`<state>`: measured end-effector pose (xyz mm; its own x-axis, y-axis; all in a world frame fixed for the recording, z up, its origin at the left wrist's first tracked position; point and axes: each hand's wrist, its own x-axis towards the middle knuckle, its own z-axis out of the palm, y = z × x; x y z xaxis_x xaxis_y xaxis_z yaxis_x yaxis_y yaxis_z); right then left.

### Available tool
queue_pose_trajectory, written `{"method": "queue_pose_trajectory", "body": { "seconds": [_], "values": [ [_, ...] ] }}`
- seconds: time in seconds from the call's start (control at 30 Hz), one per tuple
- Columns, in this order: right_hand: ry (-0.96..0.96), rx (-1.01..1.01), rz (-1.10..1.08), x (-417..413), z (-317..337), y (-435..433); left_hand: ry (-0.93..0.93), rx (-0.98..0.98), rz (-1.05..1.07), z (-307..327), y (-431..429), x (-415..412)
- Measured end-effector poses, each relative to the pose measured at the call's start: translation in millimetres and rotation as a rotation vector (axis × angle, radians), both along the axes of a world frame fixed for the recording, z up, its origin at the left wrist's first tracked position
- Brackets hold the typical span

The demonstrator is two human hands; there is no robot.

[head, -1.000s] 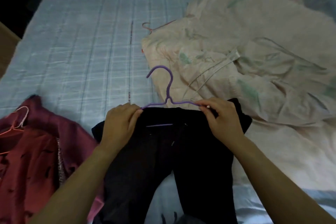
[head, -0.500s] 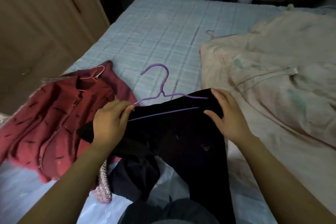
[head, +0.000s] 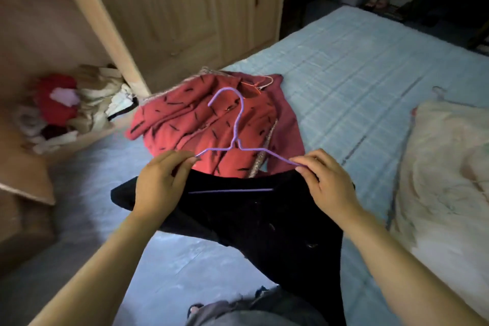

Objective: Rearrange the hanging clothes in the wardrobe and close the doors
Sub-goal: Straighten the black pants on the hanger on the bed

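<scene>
Above the bed (head: 344, 66), my left grip (head: 158, 182) and right grip (head: 328, 185) pinch the hanger (head: 235, 145) ends, trousers (head: 251, 209) draped; I should keep it level.

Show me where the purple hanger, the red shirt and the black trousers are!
purple hanger (head: 234, 124), head view, on its neck below the hook.
red shirt (head: 185, 119), head view, on its patterned front.
black trousers (head: 251, 214), head view, below the hanger's bar.
</scene>
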<state>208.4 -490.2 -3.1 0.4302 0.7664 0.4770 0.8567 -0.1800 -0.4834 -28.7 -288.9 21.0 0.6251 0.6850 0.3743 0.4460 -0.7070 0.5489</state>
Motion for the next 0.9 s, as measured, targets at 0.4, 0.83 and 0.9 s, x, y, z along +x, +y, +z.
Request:
{"method": "queue_pose_trajectory", "body": {
  "seconds": [0.4,0.83,0.9],
  "values": [
    [-0.083,0.138,0.404,-211,41,214,-0.129,-0.038,0.427,20,101,-260],
    [0.031,0.293,0.606,-244,70,448,-0.161,0.192,0.489,71,307,-293],
    [0.043,0.321,0.612,-234,82,499,-0.167,0.227,0.491,87,355,-283]
  ]
}}
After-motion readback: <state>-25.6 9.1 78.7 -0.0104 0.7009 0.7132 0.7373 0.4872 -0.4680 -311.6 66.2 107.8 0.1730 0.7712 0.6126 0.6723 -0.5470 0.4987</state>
